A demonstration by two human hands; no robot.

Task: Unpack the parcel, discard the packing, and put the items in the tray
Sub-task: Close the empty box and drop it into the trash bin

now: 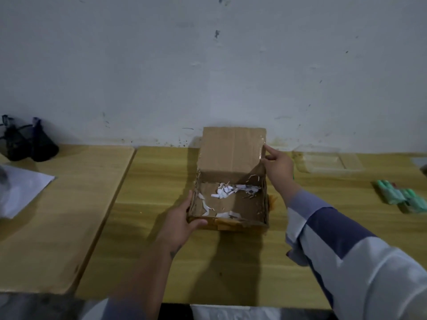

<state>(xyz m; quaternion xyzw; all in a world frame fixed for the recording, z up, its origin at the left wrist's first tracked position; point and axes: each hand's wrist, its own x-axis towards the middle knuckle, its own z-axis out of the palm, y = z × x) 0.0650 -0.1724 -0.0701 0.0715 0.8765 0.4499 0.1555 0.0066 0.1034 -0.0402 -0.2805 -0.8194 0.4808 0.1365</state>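
Observation:
An open cardboard box (240, 210) sits on the wooden table, its lid (231, 148) standing upright against the wall. Inside lie several white paper shreds (223, 192); no other item shows in it. My left hand (182, 218) grips the box's front left corner. My right hand (277, 165) holds the lid's right edge, index finger on its upper corner. A clear plastic tray (328, 161) stands to the right near the wall. Green packets (402, 196) lie on the table at the far right.
Two dark mesh pouches (25, 144) rest at the back left on a second table (57, 215). A white sheet of paper (20, 188) lies at the left edge. A gap runs between the two tables. The wall is directly behind the box.

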